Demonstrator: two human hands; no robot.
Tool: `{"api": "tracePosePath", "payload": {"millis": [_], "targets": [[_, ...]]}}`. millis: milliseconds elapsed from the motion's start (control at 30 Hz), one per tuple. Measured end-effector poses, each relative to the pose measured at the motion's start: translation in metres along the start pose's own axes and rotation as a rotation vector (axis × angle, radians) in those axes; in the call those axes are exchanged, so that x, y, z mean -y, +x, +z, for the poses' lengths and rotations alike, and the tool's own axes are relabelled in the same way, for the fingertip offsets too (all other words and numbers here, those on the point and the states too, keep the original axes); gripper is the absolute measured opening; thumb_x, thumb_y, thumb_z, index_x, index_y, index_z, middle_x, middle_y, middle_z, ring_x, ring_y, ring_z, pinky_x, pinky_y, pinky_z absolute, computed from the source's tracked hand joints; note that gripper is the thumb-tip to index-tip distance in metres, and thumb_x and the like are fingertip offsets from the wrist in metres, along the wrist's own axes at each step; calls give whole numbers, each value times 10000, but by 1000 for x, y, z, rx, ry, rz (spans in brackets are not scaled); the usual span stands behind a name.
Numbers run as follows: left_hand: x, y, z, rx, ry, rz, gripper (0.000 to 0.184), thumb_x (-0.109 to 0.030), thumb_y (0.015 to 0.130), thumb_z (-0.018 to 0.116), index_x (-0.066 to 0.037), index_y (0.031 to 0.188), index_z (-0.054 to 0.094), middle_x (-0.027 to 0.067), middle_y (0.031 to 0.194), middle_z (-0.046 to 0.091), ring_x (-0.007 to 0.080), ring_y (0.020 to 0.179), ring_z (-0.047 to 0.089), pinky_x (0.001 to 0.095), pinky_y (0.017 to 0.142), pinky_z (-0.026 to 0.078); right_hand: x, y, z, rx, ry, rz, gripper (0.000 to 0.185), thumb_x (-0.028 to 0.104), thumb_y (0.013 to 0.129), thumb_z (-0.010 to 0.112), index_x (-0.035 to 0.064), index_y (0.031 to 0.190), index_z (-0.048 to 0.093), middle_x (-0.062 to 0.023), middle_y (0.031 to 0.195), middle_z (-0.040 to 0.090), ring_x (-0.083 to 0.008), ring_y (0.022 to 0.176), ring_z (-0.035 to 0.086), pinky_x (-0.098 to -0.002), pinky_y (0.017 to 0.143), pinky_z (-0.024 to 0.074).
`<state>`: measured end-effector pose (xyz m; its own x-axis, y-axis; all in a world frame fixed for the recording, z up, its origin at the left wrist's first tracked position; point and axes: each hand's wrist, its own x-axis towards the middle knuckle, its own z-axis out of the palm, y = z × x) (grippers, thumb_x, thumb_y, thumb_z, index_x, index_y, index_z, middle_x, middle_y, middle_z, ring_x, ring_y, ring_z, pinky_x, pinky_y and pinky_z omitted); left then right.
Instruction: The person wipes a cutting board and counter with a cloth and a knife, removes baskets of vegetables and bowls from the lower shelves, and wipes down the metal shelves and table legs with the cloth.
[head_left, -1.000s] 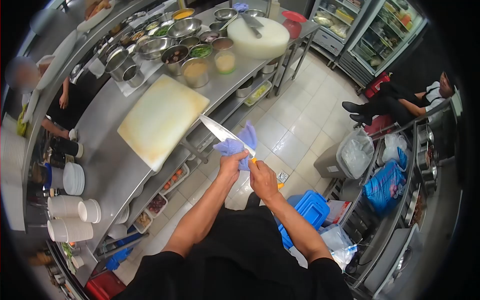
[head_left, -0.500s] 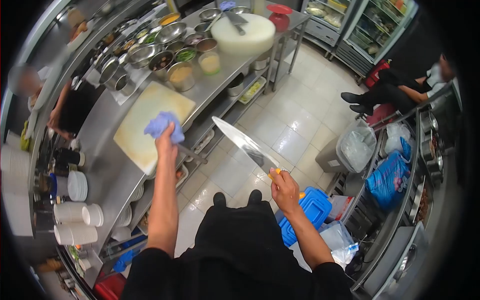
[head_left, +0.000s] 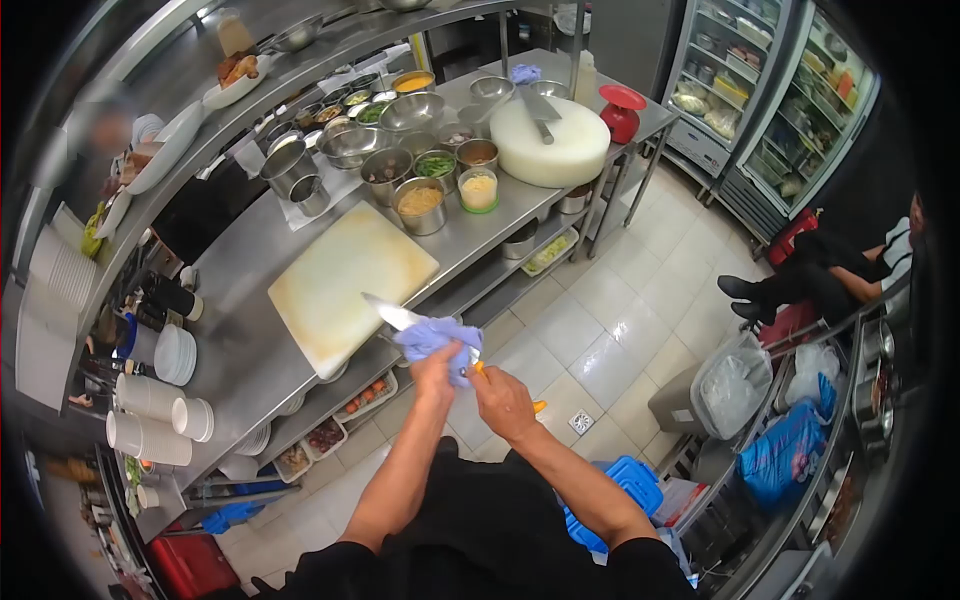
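Cloth (head_left: 440, 338): half a second ago your left hand (head_left: 433, 373) had it out over the cutting board (head_left: 365, 275), well apart from the knife (head_left: 396, 316); now it is back on the blade, and your right hand (head_left: 507, 403) has come in just beside it; your view has shifted too, the cutting board showing lower and further right
Left grip: clamped on the purple cloth, which is folded over the blade towards its handle end
Right grip: clamped round the yellow handle (head_left: 541, 407); its butt pokes out at the 3 o'clock side of your fist
Knife: in front of you, tip towards 10 o'clock; only the forward part of the blade shows clear of the cloth; the tip overlaps the cutting board in your view, though whether they touch is unclear
Board: at 10 o'clock from your hands, on the steel surface (head_left: 232, 310); pale, with brownish stains near its edges
Pots (head_left: 420, 215): clustered with bowls of food between 11 and 12 o'clock; a tub (head_left: 479, 192) with a green base stands beside them
Block (head_left: 575, 160): round, white and thick, between 12 and 1 o'clock; a cleaver (head_left: 538, 104) lies on top
Bowls (head_left: 150, 440): white, stacked at 9 o'clock
Bin (head_left: 670, 411): grey, at 3 o'clock, with clear plastic inside
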<state>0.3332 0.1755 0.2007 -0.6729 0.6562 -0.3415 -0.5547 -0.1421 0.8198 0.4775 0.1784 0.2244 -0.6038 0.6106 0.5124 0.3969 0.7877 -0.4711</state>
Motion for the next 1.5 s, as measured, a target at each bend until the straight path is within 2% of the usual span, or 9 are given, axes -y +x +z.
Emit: {"api": "tracePosePath", "payload": {"millis": [100, 333, 533, 700, 900, 1133, 1200, 1400, 1500], "targets": [[-36, 40, -35, -261, -119, 38, 364, 21, 733, 707, -36, 1069, 580, 79, 966, 643, 228, 839, 644, 336, 716, 544, 1, 3, -9, 68, 62, -34, 235, 48, 771, 566, 56, 1004, 595, -112, 753, 545, -292, 667, 587, -397, 556, 475], [-122, 64, -157, -239, -99, 302, 373, -183, 848, 657, -28, 1162, 530, 87, 1041, 629, 216, 901, 635, 363, 757, 524, -5, 17, -36, 81, 178, 28, 325, -5, 719, 613, 92, 1029, 620, -92, 795, 574, -284, 674, 598, -381, 580, 486], [-72, 26, -50, 97, -244, -72, 443, -99, 836, 637, -33, 1241, 471, 92, 1085, 614, 218, 967, 612, 362, 866, 494, 7, 104, 49, 31, 104, -41, 314, 18, 746, 621, 67, 1056, 604, -115, 826, 587, -302, 694, 602, -388, 583, 497], [-88, 96, -58, -117, -248, -16, 375, 12, 787, 624, 1, 1153, 544, 89, 1025, 633, 217, 924, 627, 340, 831, 510, 17, 153, 89, 240, 104, -266, 379, 22, 725, 588, 46, 1103, 571, -113, 817, 574, -325, 666, 579, -414, 582, 485], [-168, 151, -176, -452, -315, 376, 315, -40, 794, 653, 7, 1100, 592, 98, 1050, 628, 218, 918, 625, 340, 830, 508, 13, 182, 82, 307, 188, -392, 396, 32, 717, 590, 82, 1110, 582, -107, 815, 586, -312, 708, 604, -401, 607, 495], [-260, 45, -342, -937, -233, 706, 365, -156, 866, 625, 17, 1181, 566, 115, 1076, 631, 226, 945, 630, 344, 839, 507, 1, 282, 61, 418, 447, -234, 338, 27, 761, 611, 81, 1094, 589, -87, 839, 611, -261, 734, 631, -343, 624, 519], [-247, 6, -337, -1067, -246, 764, 365, -152, 862, 627, 18, 1180, 568, 117, 1067, 636, 222, 919, 636, 338, 808, 515, 1, 323, 80, 686, 926, 114, 300, 68, 863, 578, 78, 1160, 534, -65, 820, 582, -195, 661, 603, -308, 578, 504], [-110, -63, -325, -1512, -234, 713, 379, -143, 825, 666, 30, 1152, 581, 111, 999, 656, 189, 778, 654, 309, 647, 519, 22, 414, 124, 1114, 1375, 386, 366, 206, 938, 525, 88, 1265, 412, -96, 839, 554, -161, 581, 534, -272, 485, 447], [87, -83, -381, -1836, -374, 601, 341, -135, 802, 683, 28, 1087, 589, 119, 924, 662, 206, 706, 649, 303, 567, 515, 43, 442, 158, 985, 1393, 354, 302, 281, 953, 486, 74, 1163, 421, -117, 739, 495, -160, 425, 460, -277, 320, 396]]}}
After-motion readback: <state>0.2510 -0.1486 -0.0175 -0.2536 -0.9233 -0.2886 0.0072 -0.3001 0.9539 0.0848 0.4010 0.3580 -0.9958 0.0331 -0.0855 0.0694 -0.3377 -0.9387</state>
